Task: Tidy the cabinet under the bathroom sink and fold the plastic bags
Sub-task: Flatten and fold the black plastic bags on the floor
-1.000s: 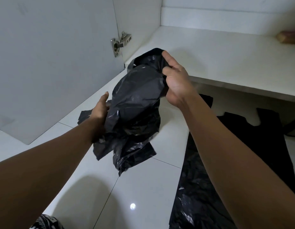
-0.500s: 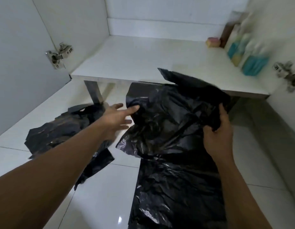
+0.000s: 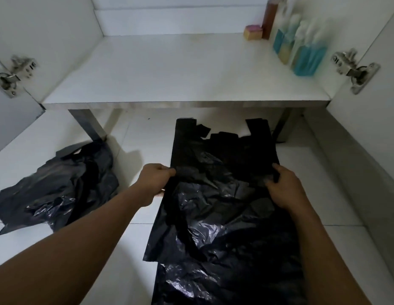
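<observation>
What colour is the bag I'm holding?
The bag is glossy black, clearest in the head view.

I log tiled floor [image 3: 125, 260]: crumpled black bag [image 3: 66, 186] at 9 o'clock, spread black bag [image 3: 218, 227] at 6. Cabinet shelf [image 3: 169, 69]: bottles [image 3: 301, 47], sponge [image 3: 253, 33] at 1.

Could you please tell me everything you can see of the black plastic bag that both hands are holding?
The black plastic carrier bag is thin, glossy and creased, vest-shaped, with two handle loops pointing toward the white cabinet shelf. It lies spread nearly flat on the white tiled floor, its near end overlapping more black plastic. The left hand pinches its left edge and the right hand grips its right edge.
</observation>
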A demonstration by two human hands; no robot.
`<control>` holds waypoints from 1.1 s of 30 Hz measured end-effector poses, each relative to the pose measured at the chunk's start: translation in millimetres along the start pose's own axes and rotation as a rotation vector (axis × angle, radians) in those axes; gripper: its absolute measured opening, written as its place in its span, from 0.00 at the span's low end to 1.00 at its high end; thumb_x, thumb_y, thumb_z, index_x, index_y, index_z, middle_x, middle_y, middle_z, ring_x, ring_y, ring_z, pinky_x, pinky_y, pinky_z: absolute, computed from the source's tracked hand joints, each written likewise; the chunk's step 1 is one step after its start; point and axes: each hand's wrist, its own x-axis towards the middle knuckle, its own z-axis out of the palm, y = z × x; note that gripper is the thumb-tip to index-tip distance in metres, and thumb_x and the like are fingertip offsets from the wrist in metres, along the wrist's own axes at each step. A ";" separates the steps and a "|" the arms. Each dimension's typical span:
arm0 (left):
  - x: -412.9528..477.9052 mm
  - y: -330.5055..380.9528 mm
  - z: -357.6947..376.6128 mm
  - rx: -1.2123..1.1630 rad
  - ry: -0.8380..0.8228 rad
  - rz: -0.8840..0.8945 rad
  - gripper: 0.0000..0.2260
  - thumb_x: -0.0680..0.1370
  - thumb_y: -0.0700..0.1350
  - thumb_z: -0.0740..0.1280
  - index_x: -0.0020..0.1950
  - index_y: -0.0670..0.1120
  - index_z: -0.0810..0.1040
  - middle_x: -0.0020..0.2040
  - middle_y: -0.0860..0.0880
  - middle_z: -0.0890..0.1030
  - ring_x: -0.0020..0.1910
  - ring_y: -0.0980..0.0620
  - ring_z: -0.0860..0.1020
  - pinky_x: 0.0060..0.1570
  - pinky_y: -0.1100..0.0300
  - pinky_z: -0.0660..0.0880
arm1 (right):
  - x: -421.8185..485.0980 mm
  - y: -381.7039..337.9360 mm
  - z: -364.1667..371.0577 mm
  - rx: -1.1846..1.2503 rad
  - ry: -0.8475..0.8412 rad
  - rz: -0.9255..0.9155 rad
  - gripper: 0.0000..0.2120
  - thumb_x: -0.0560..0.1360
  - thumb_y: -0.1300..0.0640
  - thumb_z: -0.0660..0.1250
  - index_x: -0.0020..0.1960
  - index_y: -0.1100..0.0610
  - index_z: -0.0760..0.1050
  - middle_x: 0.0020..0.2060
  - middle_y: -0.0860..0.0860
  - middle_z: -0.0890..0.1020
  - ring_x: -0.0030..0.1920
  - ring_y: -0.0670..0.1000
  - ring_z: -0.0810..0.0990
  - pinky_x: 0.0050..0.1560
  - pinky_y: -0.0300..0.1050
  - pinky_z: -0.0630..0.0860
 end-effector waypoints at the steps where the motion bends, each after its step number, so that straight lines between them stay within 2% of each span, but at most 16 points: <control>1: -0.2 -0.7 1.1 -0.029 0.024 0.022 0.04 0.76 0.41 0.71 0.45 0.41 0.79 0.38 0.44 0.79 0.29 0.51 0.76 0.25 0.64 0.72 | 3.9 -0.9 -0.4 0.004 0.028 -0.044 0.27 0.79 0.59 0.64 0.76 0.61 0.62 0.70 0.58 0.72 0.68 0.59 0.72 0.68 0.47 0.67; 3: -1.4 -6.3 2.0 -0.039 0.040 0.019 0.04 0.76 0.40 0.72 0.46 0.41 0.78 0.35 0.45 0.78 0.27 0.52 0.74 0.23 0.65 0.71 | 12.1 0.2 -0.6 -0.012 0.030 -0.060 0.26 0.79 0.59 0.64 0.76 0.61 0.63 0.70 0.59 0.72 0.67 0.60 0.73 0.66 0.47 0.68; 6: -4.1 -20.0 1.7 -0.025 -0.045 -0.040 0.08 0.76 0.39 0.72 0.54 0.42 0.79 0.35 0.45 0.79 0.26 0.51 0.74 0.25 0.62 0.74 | 20.1 4.9 1.3 -0.005 -0.031 -0.008 0.25 0.78 0.59 0.64 0.74 0.61 0.66 0.68 0.60 0.74 0.65 0.61 0.74 0.64 0.48 0.70; 8: -3.3 -23.1 1.0 -0.094 -0.023 -0.010 0.12 0.75 0.37 0.71 0.58 0.42 0.78 0.35 0.44 0.80 0.26 0.50 0.75 0.25 0.61 0.75 | 19.2 6.8 1.0 0.136 -0.018 -0.008 0.31 0.77 0.57 0.68 0.77 0.56 0.61 0.68 0.57 0.74 0.66 0.58 0.74 0.67 0.48 0.70; 10: -2.2 -22.9 0.5 -0.192 -0.011 0.012 0.16 0.76 0.35 0.69 0.63 0.44 0.77 0.35 0.44 0.80 0.27 0.49 0.75 0.26 0.60 0.75 | 14.6 14.1 -0.7 0.354 -0.030 0.011 0.38 0.75 0.53 0.72 0.79 0.49 0.56 0.66 0.53 0.75 0.64 0.55 0.76 0.68 0.54 0.71; 13: -1.1 -28.0 2.6 -0.248 -0.035 -0.044 0.24 0.77 0.38 0.69 0.73 0.46 0.69 0.41 0.44 0.81 0.33 0.47 0.75 0.30 0.59 0.73 | -0.3 36.5 -3.9 0.584 -0.130 0.113 0.42 0.70 0.53 0.77 0.76 0.43 0.58 0.63 0.52 0.77 0.59 0.53 0.79 0.62 0.55 0.76; 15: -3.4 -36.3 3.7 -0.214 -0.032 -0.089 0.30 0.78 0.45 0.71 0.77 0.48 0.63 0.50 0.44 0.82 0.40 0.46 0.78 0.36 0.57 0.73 | -12.0 49.8 -4.9 0.502 -0.213 0.112 0.45 0.67 0.57 0.79 0.76 0.43 0.58 0.63 0.52 0.77 0.59 0.52 0.79 0.61 0.55 0.77; 17: -8.6 -46.0 4.7 -0.180 -0.068 -0.098 0.33 0.77 0.47 0.73 0.78 0.49 0.62 0.57 0.45 0.82 0.44 0.47 0.79 0.38 0.56 0.73 | -19.9 57.4 -3.3 0.447 -0.225 0.085 0.48 0.69 0.64 0.77 0.79 0.44 0.54 0.65 0.53 0.76 0.61 0.54 0.79 0.63 0.58 0.76; 19: -13.1 -57.1 4.8 -0.116 -0.117 -0.060 0.37 0.75 0.40 0.75 0.79 0.51 0.60 0.61 0.45 0.81 0.44 0.47 0.80 0.38 0.56 0.75 | -21.8 59.7 -3.2 0.438 -0.177 0.049 0.44 0.73 0.69 0.72 0.79 0.46 0.54 0.61 0.55 0.79 0.56 0.52 0.81 0.59 0.52 0.78; 21: -15.5 -65.9 3.0 -0.006 -0.107 0.008 0.38 0.74 0.32 0.72 0.79 0.51 0.61 0.62 0.44 0.79 0.41 0.46 0.79 0.37 0.55 0.76 | -21.4 59.7 -6.9 0.331 -0.102 -0.005 0.40 0.74 0.67 0.71 0.78 0.47 0.56 0.52 0.51 0.81 0.51 0.47 0.81 0.53 0.40 0.75; 23: -20.0 -67.7 1.3 0.097 -0.090 0.060 0.38 0.74 0.30 0.71 0.79 0.50 0.62 0.59 0.44 0.80 0.38 0.46 0.80 0.34 0.56 0.77 | -20.2 60.5 -12.2 0.163 -0.068 -0.015 0.39 0.75 0.64 0.72 0.79 0.50 0.55 0.49 0.51 0.79 0.51 0.50 0.78 0.53 0.40 0.71; 25: -26.0 -70.9 2.7 0.193 -0.086 0.095 0.36 0.73 0.33 0.73 0.78 0.48 0.64 0.56 0.45 0.81 0.39 0.45 0.81 0.37 0.55 0.78 | -23.1 64.9 -15.4 0.029 -0.081 0.021 0.42 0.74 0.61 0.72 0.80 0.51 0.52 0.56 0.58 0.79 0.53 0.53 0.76 0.55 0.42 0.70; 27: -35.3 -74.9 4.9 0.308 -0.067 0.152 0.35 0.71 0.35 0.75 0.76 0.48 0.67 0.59 0.44 0.81 0.48 0.41 0.81 0.48 0.48 0.80 | -28.7 72.3 -13.9 -0.038 -0.081 0.048 0.44 0.73 0.60 0.74 0.80 0.53 0.51 0.64 0.61 0.75 0.60 0.57 0.75 0.60 0.44 0.69; 29: -42.9 -76.5 7.0 0.428 -0.046 0.215 0.35 0.71 0.37 0.76 0.75 0.47 0.68 0.62 0.42 0.79 0.57 0.40 0.78 0.58 0.48 0.77 | -34.8 81.0 -10.7 -0.079 -0.050 0.058 0.46 0.72 0.58 0.76 0.80 0.53 0.51 0.70 0.62 0.68 0.67 0.59 0.71 0.68 0.50 0.67; 31: -47.6 -81.1 8.4 0.499 -0.033 0.272 0.35 0.71 0.39 0.77 0.75 0.46 0.67 0.64 0.41 0.77 0.62 0.40 0.75 0.60 0.52 0.71 | -41.2 88.7 -7.1 -0.079 -0.043 0.075 0.47 0.72 0.58 0.76 0.80 0.53 0.50 0.73 0.61 0.62 0.71 0.60 0.67 0.71 0.54 0.66; 33: -48.7 -87.2 9.3 0.522 -0.027 0.310 0.37 0.70 0.40 0.77 0.76 0.45 0.65 0.66 0.38 0.74 0.64 0.39 0.73 0.59 0.55 0.67 | -48.6 93.8 -4.6 -0.071 -0.046 0.076 0.48 0.71 0.59 0.76 0.80 0.53 0.49 0.73 0.61 0.59 0.71 0.60 0.65 0.71 0.54 0.65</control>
